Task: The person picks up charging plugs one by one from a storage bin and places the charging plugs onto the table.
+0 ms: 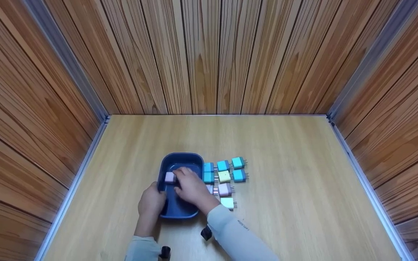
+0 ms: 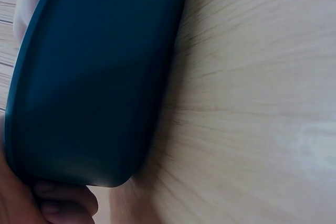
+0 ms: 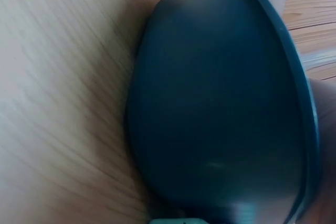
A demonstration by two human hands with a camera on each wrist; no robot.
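A dark blue tray (image 1: 181, 212) with rounded corners stands on the table. My left hand (image 1: 151, 201) grips its left rim; curled fingers (image 2: 68, 203) show under the tray's edge in the left wrist view. My right hand (image 1: 189, 186) reaches into the tray over its right rim. Its fingertips pinch the right side of a pale pink charger plug (image 1: 169, 177) near the left wall; the palm side of the hand is hidden. The right wrist view shows mainly the outside of the tray (image 3: 215, 103).
Along the tray's right side lie several charger plugs with prongs to the right: blue (image 1: 238, 175), yellow (image 1: 224, 176), pink (image 1: 225, 189) and pale mint (image 1: 227, 203). My right forearm overlaps the nearest of them. Wood-panelled walls (image 1: 200, 54) enclose the table (image 1: 285, 188).
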